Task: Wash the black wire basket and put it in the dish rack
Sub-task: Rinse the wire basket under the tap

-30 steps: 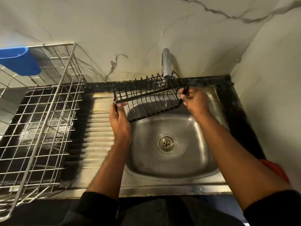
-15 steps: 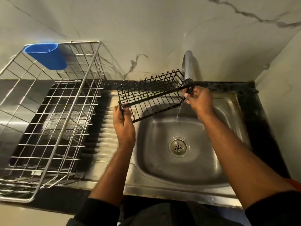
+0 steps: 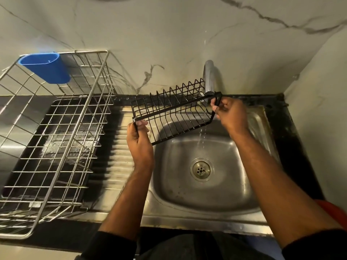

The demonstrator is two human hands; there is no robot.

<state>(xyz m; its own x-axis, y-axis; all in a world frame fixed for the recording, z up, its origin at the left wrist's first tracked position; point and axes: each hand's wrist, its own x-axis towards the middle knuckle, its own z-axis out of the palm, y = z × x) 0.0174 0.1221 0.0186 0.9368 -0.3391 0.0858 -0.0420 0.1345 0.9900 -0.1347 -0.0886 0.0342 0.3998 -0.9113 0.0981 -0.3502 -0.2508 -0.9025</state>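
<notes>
Basket [image 3: 174,113]: black wire, held in the air over the far left part of the sink, tilted, long side running from lower left up to the right; right end just under the tap's mouth.
Left grip [image 3: 139,139]: fingers curled round the basket's left end wire, thumb on the top rail; back of hand toward the camera, over the ribbed drainboard's edge.
Right grip [image 3: 231,114]: fingertips pinching the black loop at the basket's right end, right beside the tap's mouth; forearm crossing over the sink's right side.
Tap [image 3: 209,76]: chrome spout coming from the wall, pointing down at the basket's right end.
Water [image 3: 201,136]: thin stream falling past the basket's right corner into the sink; a few drops seen against the wall above the tap.
Sink [image 3: 244,194]: steel bowl, wet, round drain [image 3: 200,169] in the middle.
Drainboard [image 3: 120,151]: ribbed steel, left of the bowl, between sink and rack.
Rack [image 3: 56,139]: silver wire dish rack on the bench at left, well apart from the basket, standing on a dark wet tray.
Cup [image 3: 46,67]: blue plastic holder hung on the rack's far rim.
Wall [image 3: 169,34]: pale marble with grey veins.
Sleeves: dark, at both wrists' near ends at the bottom edge.
</notes>
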